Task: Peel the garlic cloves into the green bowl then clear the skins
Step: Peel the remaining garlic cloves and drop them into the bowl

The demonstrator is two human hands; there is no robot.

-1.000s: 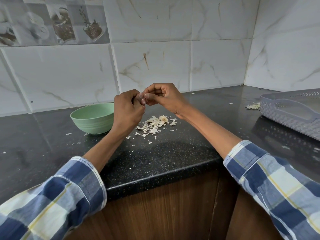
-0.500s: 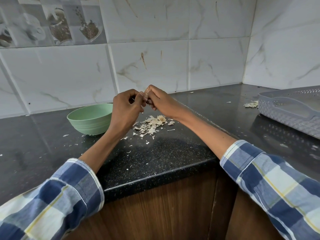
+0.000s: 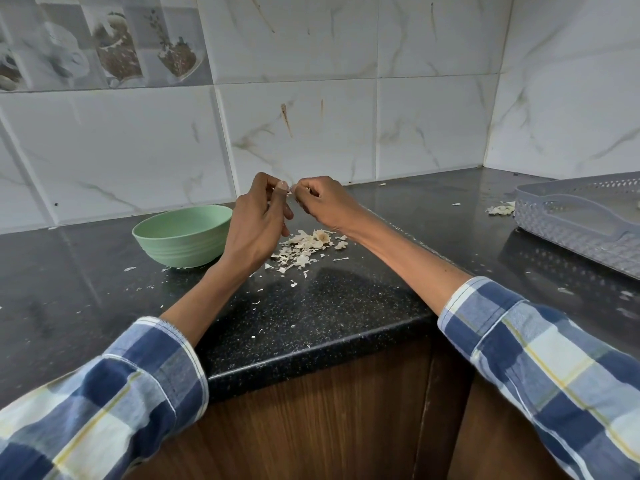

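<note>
While both hands meet, a garlic clove sits pinched between fingers.

Green bowl upright (interior hidden) just left of skins.

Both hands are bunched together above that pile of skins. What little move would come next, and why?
Probably strip off the last skin. Both the left hand and right hand pinch something tiny, likely a clove, above the skins pile, beside the green bowl.
</note>
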